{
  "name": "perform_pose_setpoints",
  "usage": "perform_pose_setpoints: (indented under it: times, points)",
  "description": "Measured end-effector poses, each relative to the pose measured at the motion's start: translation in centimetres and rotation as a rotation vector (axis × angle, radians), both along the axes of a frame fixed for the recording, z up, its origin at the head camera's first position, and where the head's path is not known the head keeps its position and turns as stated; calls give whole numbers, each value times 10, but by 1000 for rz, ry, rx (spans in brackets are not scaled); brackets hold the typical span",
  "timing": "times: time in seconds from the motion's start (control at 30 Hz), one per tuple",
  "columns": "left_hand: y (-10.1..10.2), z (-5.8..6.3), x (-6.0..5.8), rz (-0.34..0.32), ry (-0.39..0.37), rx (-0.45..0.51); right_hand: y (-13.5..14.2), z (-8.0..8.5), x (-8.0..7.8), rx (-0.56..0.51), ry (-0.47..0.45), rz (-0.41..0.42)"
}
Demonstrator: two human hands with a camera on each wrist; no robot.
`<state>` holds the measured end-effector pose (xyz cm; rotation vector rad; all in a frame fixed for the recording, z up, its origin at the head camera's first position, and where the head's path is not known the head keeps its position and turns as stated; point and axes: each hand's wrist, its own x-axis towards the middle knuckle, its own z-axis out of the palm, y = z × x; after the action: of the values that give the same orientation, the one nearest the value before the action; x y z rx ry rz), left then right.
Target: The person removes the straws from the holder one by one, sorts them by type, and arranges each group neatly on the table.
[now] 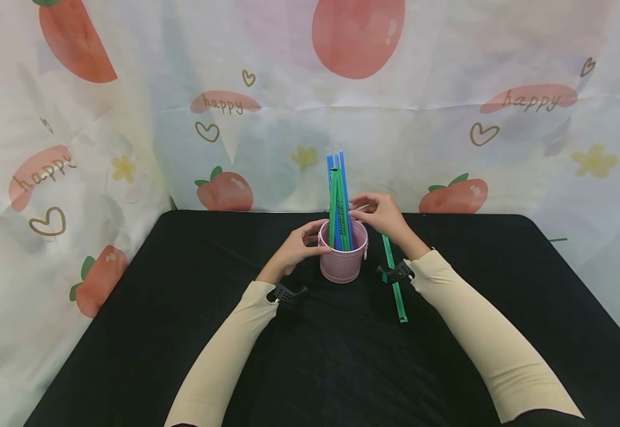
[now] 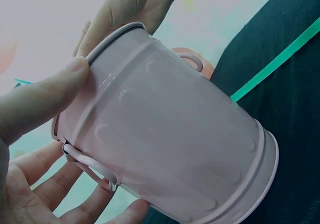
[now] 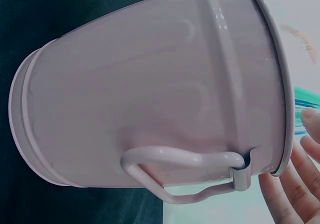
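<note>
A pink metal bucket (image 1: 341, 267) stands upright near the table's back edge, several long green and blue straws (image 1: 340, 204) rising out of it. My left hand (image 1: 299, 246) holds the bucket's left side; in the left wrist view its thumb (image 2: 65, 91) lies at the rim and the fingers spread near a side handle (image 2: 92, 164). At the right of the rim is my right hand (image 1: 382, 216), thumb and fingers slightly parted beside the straws. Its fingers (image 3: 295, 184) show behind the rim in the right wrist view. The straws' lower ends are hidden inside the bucket.
A long green strip (image 1: 397, 290) lies on the black table (image 1: 299, 356), right of the bucket and partly under my right wrist. A fruit-patterned cloth (image 1: 288, 53) hangs behind the table and along its left. A black strap (image 1: 397, 273) is on my right wrist.
</note>
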<state>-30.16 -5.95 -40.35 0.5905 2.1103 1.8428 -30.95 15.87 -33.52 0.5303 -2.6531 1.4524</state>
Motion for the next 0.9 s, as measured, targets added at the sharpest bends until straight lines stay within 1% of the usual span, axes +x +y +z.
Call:
perform_pose_setpoints:
  times: [0.13, 0.2, 0.27, 0.3, 0.4, 0.5, 0.53, 0.7, 0.9]
  points:
    - [0, 0, 0, -7, 4, 10, -7, 12, 12, 16, 2, -1]
    - [-1, -1, 1, -11, 16, 14, -8, 13, 13, 15, 5, 0]
    - [-2, -1, 1, -15, 30, 23, -8, 12, 11, 12, 13, 5]
    - [-2, -2, 1, -18, 47, 22, -7, 10, 9, 6, 15, 7]
    - [-3, -2, 2, -18, 60, 24, -3, 1, -1, -10, 12, 10]
    - [-2, -1, 2, -11, 47, 17, 1, -7, -11, -23, 0, 4]
    - [-2, -1, 2, -8, 30, 17, 2, -9, -12, -26, 0, 3]
    - [0, 2, 2, 1, -1, -2, 5, -8, -14, -32, 21, 0]
    - [0, 2, 1, -2, -1, -6, 5, -7, -13, -24, 27, 2]
